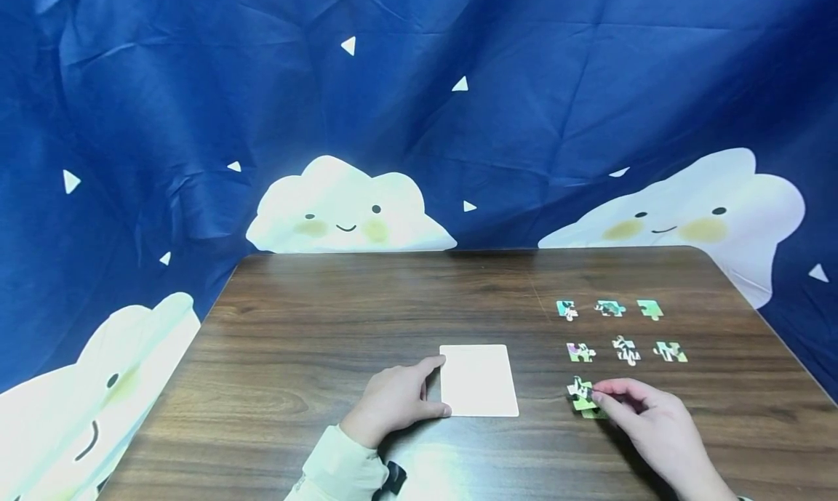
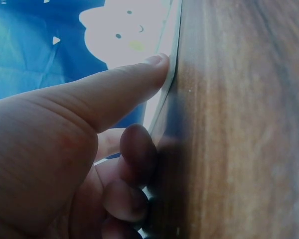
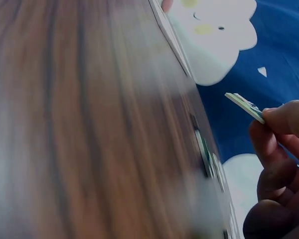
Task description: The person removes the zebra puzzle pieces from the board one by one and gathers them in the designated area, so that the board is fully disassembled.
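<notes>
My left hand [image 1: 393, 403] rests at the left side of a blank white square board [image 1: 481, 381], its index finger and thumb touching near the two left corners. In the left wrist view the thumb lies straight along the board's edge, while the other fingers bend loosely below. My right hand [image 1: 655, 425] pinches a jigsaw puzzle piece [image 3: 245, 105] between thumb and index finger. That piece is printed green, white and black, and is tilted above the table in the right wrist view. Just below it in the head view, a green puzzle piece [image 1: 594, 414] is partly covered.
Beyond the right hand, puzzle pieces lie flat in two spaced rows, including a plain green piece [image 1: 651, 310] and a pink-green piece [image 1: 580, 353]. Everything rests on a brown wood-grain table [image 1: 314, 312]. A blue cloth [image 1: 419, 123] with smiling clouds hangs behind the far edge.
</notes>
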The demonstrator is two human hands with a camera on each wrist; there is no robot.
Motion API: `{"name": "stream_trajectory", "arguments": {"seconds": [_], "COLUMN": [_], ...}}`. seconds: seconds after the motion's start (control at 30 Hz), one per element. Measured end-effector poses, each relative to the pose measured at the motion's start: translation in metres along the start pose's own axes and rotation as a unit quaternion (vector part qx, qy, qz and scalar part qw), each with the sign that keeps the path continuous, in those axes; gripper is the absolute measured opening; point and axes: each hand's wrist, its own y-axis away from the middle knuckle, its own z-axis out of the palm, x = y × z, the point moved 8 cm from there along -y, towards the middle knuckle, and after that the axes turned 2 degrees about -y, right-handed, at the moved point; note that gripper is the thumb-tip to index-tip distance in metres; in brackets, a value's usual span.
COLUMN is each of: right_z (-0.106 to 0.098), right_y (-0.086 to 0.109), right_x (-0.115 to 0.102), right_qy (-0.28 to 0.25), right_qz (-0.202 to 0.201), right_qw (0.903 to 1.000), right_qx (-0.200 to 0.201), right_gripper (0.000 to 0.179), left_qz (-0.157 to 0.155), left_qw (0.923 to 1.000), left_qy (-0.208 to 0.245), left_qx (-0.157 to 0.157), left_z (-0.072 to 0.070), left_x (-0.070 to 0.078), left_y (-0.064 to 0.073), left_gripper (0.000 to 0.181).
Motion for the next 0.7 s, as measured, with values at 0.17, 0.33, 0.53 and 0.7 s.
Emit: {"name": "stream_trajectory", "arguments": {"seconds": [0.17,0.33,0.53,0.7], "right_z": [-0.017,-0.031,-0.047,-0.064], "right_y": [0.001,0.0,0.0,0.001], "right_x": [0.01,0.021,0.037,0.054], "right_qy": [0.012,0.026,0.041,0.06], "right_qz": [-0.003,0.016,0.04,0.054], "right_qw": [0.9994,0.9983,0.9972,0.9952], "right_qx": [0.031,0.049,0.048,0.056], "right_gripper": [0.007,0.009,0.015,0.019], "left_qz": [-0.001,-0.001,-0.005,-0.003], "left_qw": [1.0,1.0,0.9999,0.9999], "left_qy": [0.006,0.007,0.011,0.008], "left_qx": [-0.003,-0.004,-0.008,-0.01], "left_z": [-0.001,-0.002,-0.002,-0.002], "left_x": [0.001,0.003,0.003,0.003], "left_y": [0.0,0.002,0.003,0.002], "left_gripper": [0.078,0.079,0.078,0.078]}}
